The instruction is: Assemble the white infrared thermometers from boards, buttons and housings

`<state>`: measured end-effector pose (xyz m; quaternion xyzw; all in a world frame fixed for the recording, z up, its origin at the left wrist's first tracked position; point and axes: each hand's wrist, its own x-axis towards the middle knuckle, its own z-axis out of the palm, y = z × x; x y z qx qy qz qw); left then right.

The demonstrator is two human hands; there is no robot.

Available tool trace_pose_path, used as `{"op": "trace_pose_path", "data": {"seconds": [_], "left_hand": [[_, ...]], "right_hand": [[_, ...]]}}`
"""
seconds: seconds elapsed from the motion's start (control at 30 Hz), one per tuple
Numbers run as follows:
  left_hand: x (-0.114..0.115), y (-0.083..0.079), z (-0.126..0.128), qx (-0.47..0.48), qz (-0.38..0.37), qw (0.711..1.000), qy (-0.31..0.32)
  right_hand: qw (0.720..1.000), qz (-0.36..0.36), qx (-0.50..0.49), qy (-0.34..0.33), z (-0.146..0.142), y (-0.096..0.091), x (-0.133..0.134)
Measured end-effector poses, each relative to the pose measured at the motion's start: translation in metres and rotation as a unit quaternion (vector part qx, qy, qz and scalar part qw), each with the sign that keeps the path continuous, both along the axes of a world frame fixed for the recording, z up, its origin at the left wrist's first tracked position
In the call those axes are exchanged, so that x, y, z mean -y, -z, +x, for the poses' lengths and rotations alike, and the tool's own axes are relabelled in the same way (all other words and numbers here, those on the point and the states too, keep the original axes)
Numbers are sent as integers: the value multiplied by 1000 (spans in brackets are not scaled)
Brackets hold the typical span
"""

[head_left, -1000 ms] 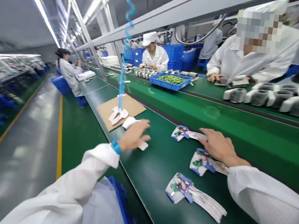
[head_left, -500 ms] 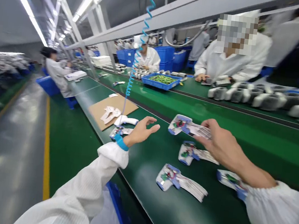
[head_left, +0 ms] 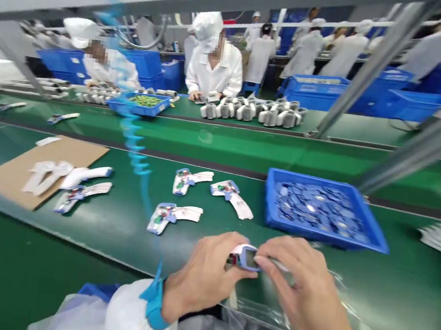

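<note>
At the near edge of the green conveyor belt [head_left: 20, 226]: the left hand [head_left: 204, 278], a blue band at its wrist, is curled closed round one end of a small white-and-lilac plastic housing [head_left: 245, 256]; the right hand [head_left: 302, 287] pinches the other end between thumb and fingers.
Under the hands: a crumpled clear plastic bag [head_left: 278, 314], with the held housing just above it.
Left lying on the belt: four open white-and-blue housings [head_left: 188, 181], green circuit boards showing, white paper strips attached.
On the left: a white pistol-shaped plastic shell [head_left: 86, 176] across the edge of a brown cardboard sheet [head_left: 85, 154].
On the right: a blue plastic tray [head_left: 268, 203] of round bluish discs [head_left: 319, 209].
Progress: one unit is in hand, and four look unfinished; how many were finished cannot be told.
</note>
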<state>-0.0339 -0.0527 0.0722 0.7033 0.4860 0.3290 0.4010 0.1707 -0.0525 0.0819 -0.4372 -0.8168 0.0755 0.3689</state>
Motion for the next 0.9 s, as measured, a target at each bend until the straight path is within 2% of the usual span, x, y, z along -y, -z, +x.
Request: {"op": "trace_pose_path", "data": {"seconds": [0.07,0.17,0.23,0.3,0.37,0.4,0.47,0.53,0.7,0.77,0.83,0.87,0.9], "left_hand": [[6,7,12,-65,21,998,16],[4,21,19,-125,-1,990,-58],[-3,29,19,-73,-68,988,-114],[-11,33,17,22,-144,979,-141],[-16,33,15,89,-203,964,-144],[-16,31,14,103,-223,959,-142],[-16,28,12,111,-247,953,-137],[-14,25,11,111,-263,948,-143],[-21,37,12,117,-302,929,-179],[-24,42,18,137,-315,925,-164],[-24,41,27,160,-324,921,-143],[-23,39,32,169,-327,920,-133],[-22,37,36,181,-329,919,-117]], "right_hand": [[1000,7,14,23,9,0,17],[993,-43,31,102,31,20,33],[978,-64,48,194,49,47,35],[955,-49,68,284,64,75,36],[945,-40,76,316,78,93,39],[945,-51,66,316,86,96,41],[943,-90,32,319,111,89,43],[923,-122,17,364,150,74,36],[818,-112,84,558,285,33,-19],[788,-125,112,592,325,18,-41],[788,-148,130,583,339,8,-57],[800,-153,135,564,336,7,-63],[825,-144,137,529,328,9,-69]]}}
